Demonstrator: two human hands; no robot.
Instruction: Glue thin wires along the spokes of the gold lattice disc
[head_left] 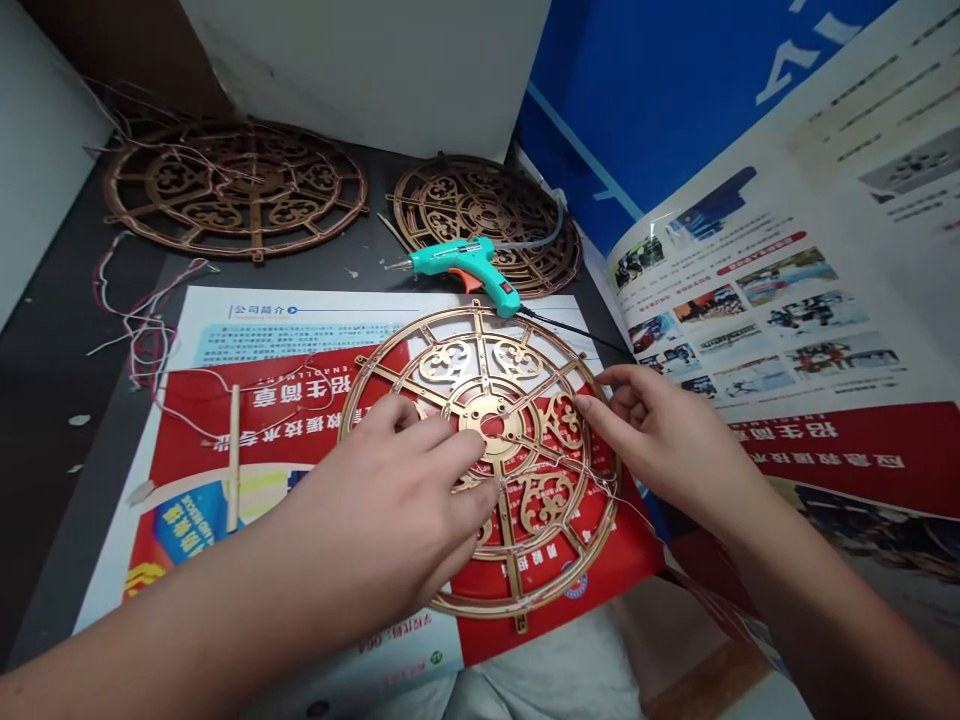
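A round gold openwork frame lies flat on a red and white poster in front of me. Thin white wire runs along its spokes and rim. My left hand lies over the frame's lower left part, its fingers curled and its fingertips pinched at the wire next to the centre hub. My right hand rests on the frame's right edge, fingers bent, fingertips pressing on the frame and wire there.
A teal glue gun lies just behind the frame, its black cord trailing right. Two more openwork frames lie at the back. Loose red and white wires and a wooden stick are at left. Brochures stand at right.
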